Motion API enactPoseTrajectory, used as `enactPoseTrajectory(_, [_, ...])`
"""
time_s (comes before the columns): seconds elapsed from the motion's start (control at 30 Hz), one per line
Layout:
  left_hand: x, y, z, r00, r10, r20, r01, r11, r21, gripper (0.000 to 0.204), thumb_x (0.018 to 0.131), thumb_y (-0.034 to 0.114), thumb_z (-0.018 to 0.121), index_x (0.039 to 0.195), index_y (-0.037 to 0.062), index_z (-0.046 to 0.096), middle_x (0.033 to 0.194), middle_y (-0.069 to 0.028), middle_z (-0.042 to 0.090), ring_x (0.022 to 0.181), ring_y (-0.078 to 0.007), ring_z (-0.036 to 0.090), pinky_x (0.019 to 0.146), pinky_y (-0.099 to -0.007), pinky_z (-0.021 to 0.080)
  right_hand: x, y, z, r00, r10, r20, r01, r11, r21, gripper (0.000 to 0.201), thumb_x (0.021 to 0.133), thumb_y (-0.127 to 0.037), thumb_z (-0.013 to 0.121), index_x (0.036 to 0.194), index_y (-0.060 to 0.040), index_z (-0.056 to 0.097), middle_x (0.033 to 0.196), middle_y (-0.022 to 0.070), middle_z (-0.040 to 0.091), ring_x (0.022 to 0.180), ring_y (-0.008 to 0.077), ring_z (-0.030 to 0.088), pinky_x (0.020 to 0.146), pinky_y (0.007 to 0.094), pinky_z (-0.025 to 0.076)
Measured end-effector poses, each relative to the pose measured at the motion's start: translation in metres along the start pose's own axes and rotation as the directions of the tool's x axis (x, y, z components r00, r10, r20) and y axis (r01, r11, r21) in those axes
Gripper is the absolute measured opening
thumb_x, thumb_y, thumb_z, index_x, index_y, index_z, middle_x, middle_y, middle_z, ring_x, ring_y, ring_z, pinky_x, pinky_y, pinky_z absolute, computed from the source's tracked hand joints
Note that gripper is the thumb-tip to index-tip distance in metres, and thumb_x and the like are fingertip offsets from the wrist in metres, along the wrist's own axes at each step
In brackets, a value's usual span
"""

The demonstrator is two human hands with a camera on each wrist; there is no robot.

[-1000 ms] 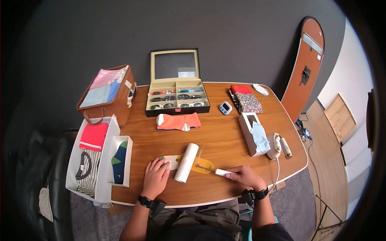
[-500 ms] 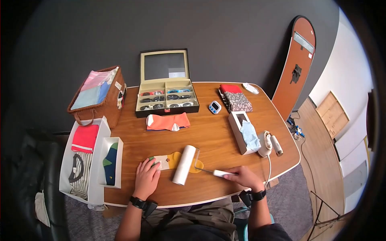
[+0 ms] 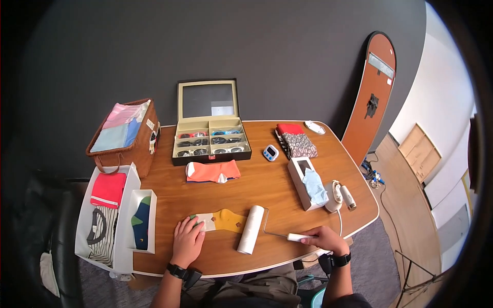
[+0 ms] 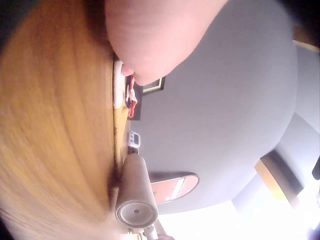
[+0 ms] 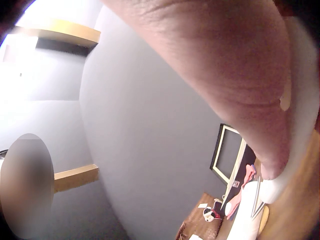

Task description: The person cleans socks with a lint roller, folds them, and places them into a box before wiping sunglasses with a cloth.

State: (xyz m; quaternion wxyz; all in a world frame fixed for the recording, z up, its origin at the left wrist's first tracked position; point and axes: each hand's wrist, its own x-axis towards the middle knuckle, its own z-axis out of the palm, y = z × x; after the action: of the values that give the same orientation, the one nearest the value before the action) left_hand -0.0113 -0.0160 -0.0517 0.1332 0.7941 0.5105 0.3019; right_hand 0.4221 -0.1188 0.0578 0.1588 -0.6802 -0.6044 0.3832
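Observation:
My right hand (image 3: 328,239) grips the white handle (image 3: 299,237) of a lint roller (image 3: 251,229). The white roll lies at the right end of a yellow and white sock (image 3: 229,220), covering its tip. With fingers straight, my left hand (image 3: 188,241) presses the sock's left end flat on the table; green fabric shows at the fingertips. In the left wrist view the roll (image 4: 136,190) appears end-on, close to the table top. The right wrist view has my thumb (image 5: 272,160) lying along the white handle.
Behind the sock lie folded orange socks (image 3: 213,171) and an open sunglasses case (image 3: 211,154). White boxes of clothes (image 3: 129,177) and a brown basket (image 3: 146,162) stand left. To the right are a tissue-like box (image 3: 300,190), a corded white device (image 3: 334,203), a timer (image 3: 270,152) and folded fabric (image 3: 299,143).
The lint roller has moved right along the sock, uncovering more of its yellow part. My right hand has shifted right with the handle. My left hand stays on the sock; the head view has tilted.

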Motion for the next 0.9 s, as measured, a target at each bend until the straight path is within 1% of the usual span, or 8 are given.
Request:
enactPoseTrajectory(0.17, [0.0, 0.002, -0.001, 1.0, -0.003, 0.005, 0.003, 1.0, 0.017, 0.034, 0.099, 0.028, 0.057, 0.126, 0.0092, 0.068, 0.143, -0.0109, 0.056, 0.137, -0.034, 0.045, 0.118, -0.0534, 0.027, 0.012, -0.017, 0.012, 1.0, -0.03, -0.011, 0.029, 0.997, -0.065, 0.041, 0.091, -0.04, 0.074, 0.117, -0.0088, 0.075, 0.098, 0.017, 0.076, 0.085, 0.0236, 0.071, 0.08, 0.0336, 0.053])
enactPoseTrajectory(0.23, [0.0, 0.002, -0.001, 1.0, 0.0, 0.003, 0.0, 1.0, 0.021, 0.034, 0.099, 0.028, 0.057, 0.126, 0.0092, 0.068, 0.143, -0.0109, 0.056, 0.137, -0.034, 0.045, 0.117, -0.0535, 0.028, 0.029, -0.024, 0.027, 0.991, -0.13, -0.02, 0.128, 0.988, -0.088, 0.038, 0.092, -0.04, 0.073, 0.115, -0.0091, 0.075, 0.097, 0.0192, 0.075, 0.083, 0.0287, 0.071, 0.078, 0.0348, 0.053])
enactPoseTrajectory(0.33, [0.0, -0.001, 0.0, 1.0, 0.005, -0.018, -0.005, 1.0, 0.027, 0.034, 0.099, 0.027, 0.057, 0.126, 0.0095, 0.067, 0.141, -0.0112, 0.057, 0.136, -0.0336, 0.046, 0.117, -0.0534, 0.029, 0.045, -0.044, 0.042, 0.992, -0.124, 0.013, 0.124, 0.99, -0.065, 0.037, 0.092, -0.039, 0.072, 0.114, -0.009, 0.075, 0.093, 0.0187, 0.075, 0.079, 0.0294, 0.07, 0.075, 0.0358, 0.052])
enactPoseTrajectory(0.4, [-0.001, 0.0, -0.002, 0.999, 0.031, -0.023, -0.031, 1.0, 0.007, 0.034, 0.099, 0.027, 0.058, 0.125, 0.0099, 0.067, 0.14, -0.0113, 0.058, 0.136, -0.0334, 0.046, 0.117, -0.0527, 0.029, 0.055, -0.041, 0.048, 0.987, -0.16, 0.024, 0.162, 0.984, -0.07, 0.038, 0.092, -0.04, 0.072, 0.115, -0.0089, 0.075, 0.089, 0.0177, 0.074, 0.075, 0.0267, 0.069, 0.072, 0.0366, 0.052])
enactPoseTrajectory(0.53, [-0.002, -0.002, -0.003, 0.998, 0.042, -0.04, -0.042, 0.999, 0.003, 0.034, 0.098, 0.027, 0.058, 0.125, 0.008, 0.067, 0.138, -0.0125, 0.058, 0.135, -0.0335, 0.047, 0.117, -0.0525, 0.03, 0.054, -0.046, 0.046, 0.998, -0.055, 0.039, 0.055, 0.998, -0.017, 0.043, 0.092, -0.042, 0.074, 0.115, -0.006, 0.075, 0.082, 0.0115, 0.074, 0.073, 0.0155, 0.064, 0.071, 0.0343, 0.051])
enactPoseTrajectory(0.63, [-0.002, -0.005, -0.002, 1.0, 0.025, -0.02, -0.025, 1.0, -0.015, 0.035, 0.098, 0.025, 0.058, 0.127, 0.007, 0.066, 0.141, -0.014, 0.057, 0.136, -0.0362, 0.046, 0.117, -0.0525, 0.028, 0.048, -0.049, 0.04, 0.999, 0.002, 0.051, -0.002, 1.0, 0.005, 0.038, 0.093, -0.036, 0.075, 0.115, -0.0044, 0.075, 0.085, 0.0066, 0.075, 0.075, 0.0126, 0.061, 0.072, 0.0323, 0.051])
enactPoseTrajectory(0.83, [-0.001, -0.006, -0.005, 0.999, 0.03, -0.023, -0.031, 0.999, -0.032, 0.035, 0.097, 0.025, 0.06, 0.126, 0.0061, 0.066, 0.141, -0.0141, 0.056, 0.137, -0.0363, 0.045, 0.117, -0.0532, 0.028, 0.024, -0.032, 0.021, 0.985, 0.165, 0.044, -0.163, 0.986, -0.035, 0.037, 0.093, -0.031, 0.076, 0.116, -0.002, 0.075, 0.074, -0.0024, 0.064, 0.07, 0.0072, 0.054, 0.062, 0.027, 0.046])
enactPoseTrajectory(0.9, [0.0, -0.006, -0.006, 1.0, 0.019, -0.003, -0.019, 0.999, -0.04, 0.035, 0.097, 0.025, 0.06, 0.126, 0.006, 0.065, 0.142, -0.0142, 0.056, 0.137, -0.0364, 0.045, 0.117, -0.0531, 0.028, 0.015, -0.018, 0.011, 0.982, 0.183, 0.045, -0.186, 0.98, 0.077, 0.036, 0.092, -0.027, 0.077, 0.116, -0.0005, 0.074, 0.077, -0.0036, 0.064, 0.071, 0.0069, 0.055, 0.063, 0.0258, 0.046])
